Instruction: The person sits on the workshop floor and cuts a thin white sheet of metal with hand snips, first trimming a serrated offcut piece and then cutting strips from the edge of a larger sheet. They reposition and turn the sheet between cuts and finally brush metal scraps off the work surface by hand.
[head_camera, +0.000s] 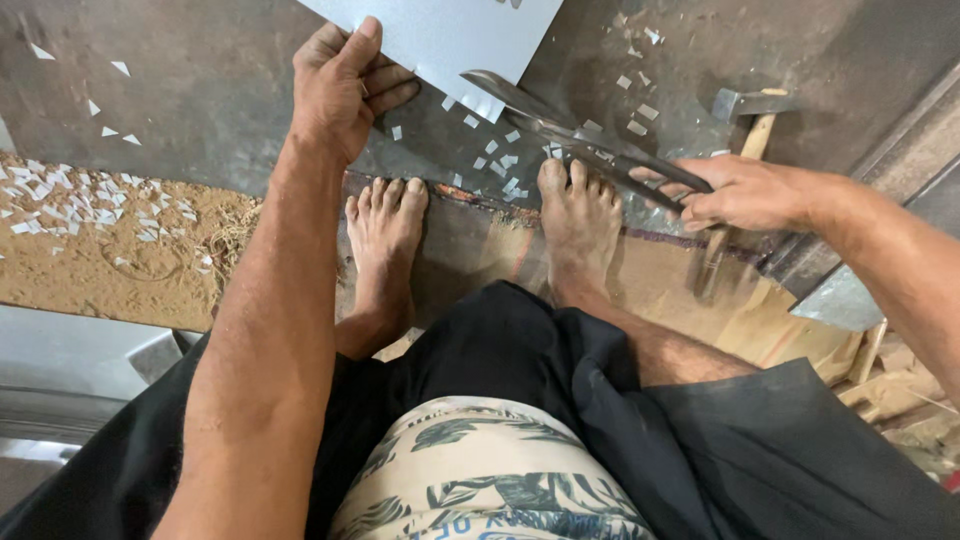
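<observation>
Left hand (345, 85) holds sheet (450, 35); right hand (745, 192) apparently grips shears (580, 140).

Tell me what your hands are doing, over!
Left hand grips metal sheet edge. Right hand shut on tin snips, blades at sheet corner. Metal scraps litter floor by bare feet.

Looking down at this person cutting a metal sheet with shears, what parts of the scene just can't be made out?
- Metal sheet, head view: its far part is cut off by the top edge.
- Shears: the handle ends are hidden inside the right hand.
- Hammer: the lower handle is hidden behind the right hand.
- Left hand: its fingertips are hidden under the sheet.
- Scraps: too small to tell their shapes.
</observation>
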